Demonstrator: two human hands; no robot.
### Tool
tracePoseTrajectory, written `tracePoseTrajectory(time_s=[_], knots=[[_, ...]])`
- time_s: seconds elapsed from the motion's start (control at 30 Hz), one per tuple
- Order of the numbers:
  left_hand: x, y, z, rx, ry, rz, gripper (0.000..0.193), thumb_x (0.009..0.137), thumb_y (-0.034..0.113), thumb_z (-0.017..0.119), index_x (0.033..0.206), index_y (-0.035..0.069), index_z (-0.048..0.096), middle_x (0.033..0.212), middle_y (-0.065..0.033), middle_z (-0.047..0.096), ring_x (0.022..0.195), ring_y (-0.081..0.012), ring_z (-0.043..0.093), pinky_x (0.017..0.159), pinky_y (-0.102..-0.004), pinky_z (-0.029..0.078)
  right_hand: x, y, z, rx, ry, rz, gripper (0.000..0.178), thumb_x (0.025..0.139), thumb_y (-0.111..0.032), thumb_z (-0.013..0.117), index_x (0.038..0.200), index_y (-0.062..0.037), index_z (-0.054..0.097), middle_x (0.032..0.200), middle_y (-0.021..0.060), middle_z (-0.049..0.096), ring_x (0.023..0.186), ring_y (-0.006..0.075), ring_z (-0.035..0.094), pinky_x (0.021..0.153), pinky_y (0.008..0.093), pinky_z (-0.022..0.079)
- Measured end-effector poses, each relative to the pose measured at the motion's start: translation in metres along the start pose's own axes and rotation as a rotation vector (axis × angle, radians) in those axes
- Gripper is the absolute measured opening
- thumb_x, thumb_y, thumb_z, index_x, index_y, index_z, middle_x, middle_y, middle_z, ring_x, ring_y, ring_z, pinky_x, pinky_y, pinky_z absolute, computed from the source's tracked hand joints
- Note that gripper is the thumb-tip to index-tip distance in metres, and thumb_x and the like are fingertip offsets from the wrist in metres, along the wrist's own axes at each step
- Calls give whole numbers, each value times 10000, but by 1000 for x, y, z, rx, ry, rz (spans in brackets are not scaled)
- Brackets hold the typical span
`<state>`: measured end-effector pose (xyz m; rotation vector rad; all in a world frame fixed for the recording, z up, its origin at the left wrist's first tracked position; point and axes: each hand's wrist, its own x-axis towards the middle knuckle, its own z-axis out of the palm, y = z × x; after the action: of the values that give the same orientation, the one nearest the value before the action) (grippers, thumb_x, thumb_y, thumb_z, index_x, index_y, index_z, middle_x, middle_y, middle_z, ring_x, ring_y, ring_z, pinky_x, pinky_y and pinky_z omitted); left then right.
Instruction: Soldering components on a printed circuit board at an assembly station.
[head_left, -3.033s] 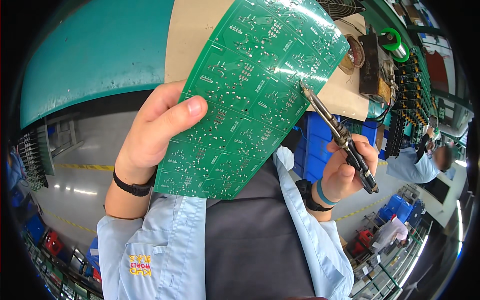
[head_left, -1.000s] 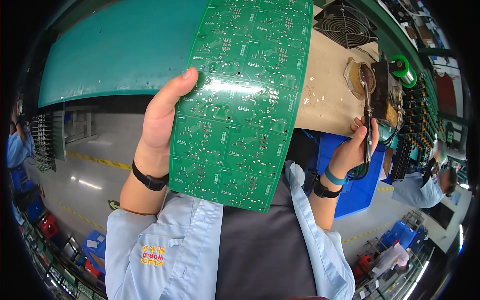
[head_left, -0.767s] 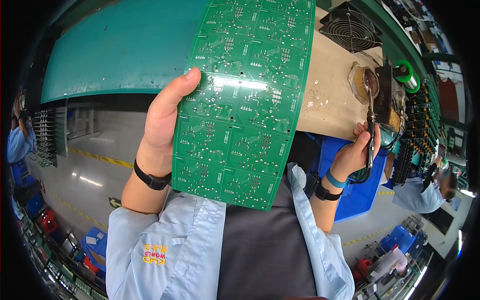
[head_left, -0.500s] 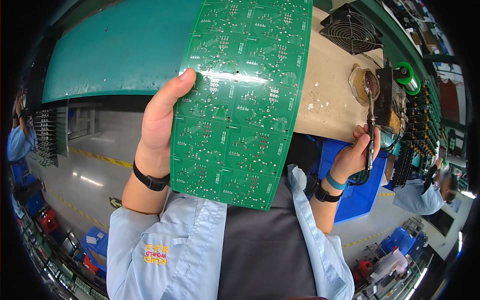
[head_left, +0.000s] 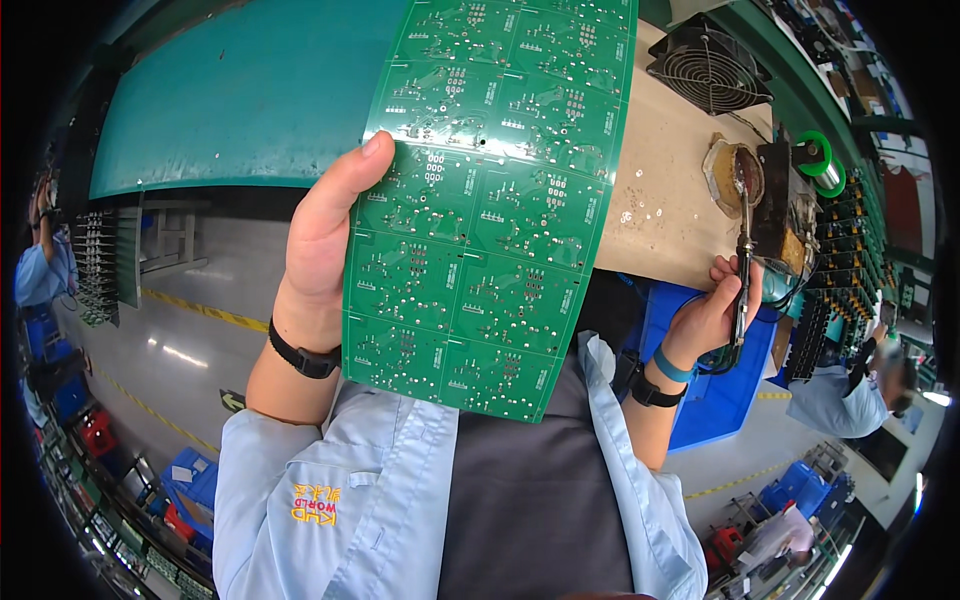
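A large green circuit board panel (head_left: 480,210) fills the middle of the view, raised in front of my chest. My left hand (head_left: 325,225) grips its left edge, thumb on the near face and the other fingers hidden behind it. Over at the right, my right hand (head_left: 720,305) is closed around the handle of a soldering iron (head_left: 743,265). The iron's tip end reaches into a round, brownish dish (head_left: 735,175) on the bench. Beside that dish stands a dark metal block (head_left: 772,190).
A black fan with a wire guard (head_left: 710,70) sits at the back right of the tan board-covered bench (head_left: 655,170). A green solder spool (head_left: 822,165) and racks of circuit boards (head_left: 850,250) are further right. Below lies a blue bin (head_left: 720,405). Another person (head_left: 845,395) works at right.
The view has shifted slightly. The circuit board panel tilts a little more, and the shine across it has moved. Both hands keep their hold; the iron stays at the dish.
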<state>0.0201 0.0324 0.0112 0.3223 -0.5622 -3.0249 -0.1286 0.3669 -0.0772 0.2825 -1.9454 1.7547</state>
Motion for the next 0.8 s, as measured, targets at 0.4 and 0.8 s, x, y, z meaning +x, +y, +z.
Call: tracePoseTrajectory(time_s=[0.4, 0.8], knots=[[0, 1, -4, -49, -37, -50, 451, 1016, 312, 405, 1307, -20, 500, 1225, -197, 614, 1040, -292, 658, 864, -412, 566, 0, -1, 0, -14, -11, -5, 317, 976, -71, 510, 1276, 32, 499, 1079, 150, 619, 899, 183, 598, 829, 292, 486], [0, -1, -9, 4, -96, -2, 417, 1030, 289, 411, 1292, -19, 512, 1194, -163, 637, 1013, -242, 672, 840, -358, 576, 0, -1, 1, -15, -6, -1, 321, 977, -74, 517, 1284, 16, 502, 1070, 141, 625, 901, 174, 595, 826, 285, 483]])
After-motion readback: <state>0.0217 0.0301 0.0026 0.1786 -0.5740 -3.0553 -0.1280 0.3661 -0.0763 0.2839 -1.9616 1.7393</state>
